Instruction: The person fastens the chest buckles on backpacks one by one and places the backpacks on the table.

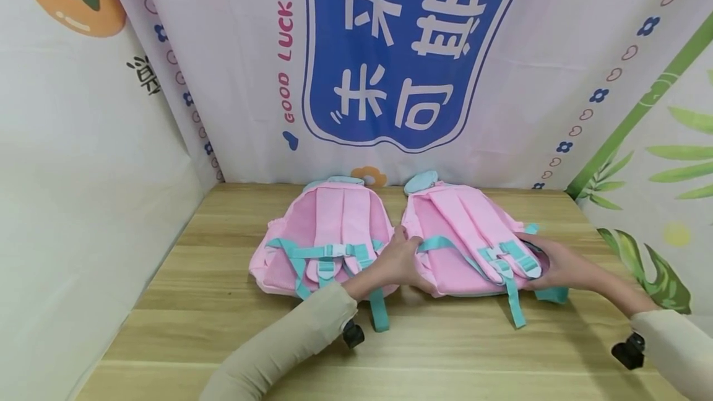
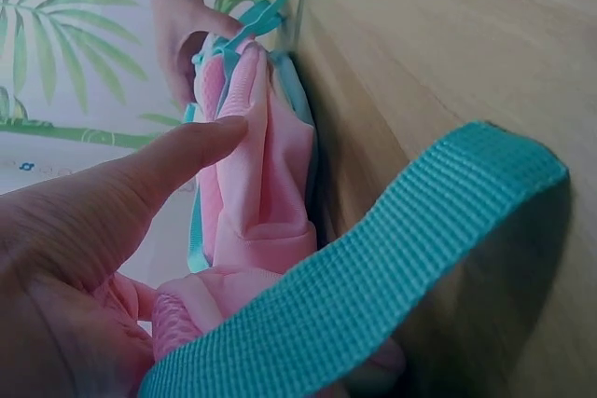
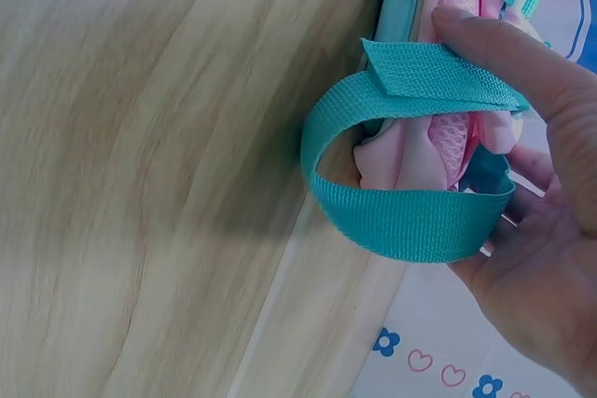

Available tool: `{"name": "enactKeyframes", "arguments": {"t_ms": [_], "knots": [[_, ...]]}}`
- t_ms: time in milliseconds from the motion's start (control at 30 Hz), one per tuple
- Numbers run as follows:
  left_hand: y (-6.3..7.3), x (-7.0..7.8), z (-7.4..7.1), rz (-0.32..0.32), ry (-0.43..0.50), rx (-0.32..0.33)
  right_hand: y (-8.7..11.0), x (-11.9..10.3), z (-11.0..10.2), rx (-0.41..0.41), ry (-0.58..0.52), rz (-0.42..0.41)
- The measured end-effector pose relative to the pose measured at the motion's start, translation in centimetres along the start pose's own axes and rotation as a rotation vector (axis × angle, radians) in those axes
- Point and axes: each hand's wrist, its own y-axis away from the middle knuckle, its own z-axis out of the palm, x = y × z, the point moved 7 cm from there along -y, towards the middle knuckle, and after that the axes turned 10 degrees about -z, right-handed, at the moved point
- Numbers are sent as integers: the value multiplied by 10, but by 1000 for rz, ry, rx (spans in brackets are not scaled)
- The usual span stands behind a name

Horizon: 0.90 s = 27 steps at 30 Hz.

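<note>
Two pink backpacks lie side by side on a wooden table, with their shoulder straps facing up. Between them, my left hand [image 1: 402,262] holds the left side of the right backpack [image 1: 451,271]. On its opposite side, near the lower corner, my right hand [image 1: 559,265] grips the edge. The left wrist view shows my left thumb against the pink side, and a teal strap [image 2: 401,249] crosses in front. A looped teal strap [image 3: 401,226] hangs beside my right hand in the right wrist view. Some fingers of both hands are hidden behind the fabric.
The left backpack [image 1: 343,215], with teal straps and a white buckle, lies close to my left forearm. A printed curtain [image 1: 250,110] hangs behind the table [image 1: 445,351], and more patterned cloth stands at both sides.
</note>
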Motion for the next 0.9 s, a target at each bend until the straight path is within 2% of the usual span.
{"name": "enactKeyframes", "arguments": {"t_ms": [267,600,900], "knots": [[0,-6,-5,-5,-12,-13,-6,-11,4,20,39,-13],[-2,-10,-9,0,-9,-33,-11,-17,8,-25,11,47],[-1,-10,-8,1,17,-31,-11,-19,8,-30,14,35]]}}
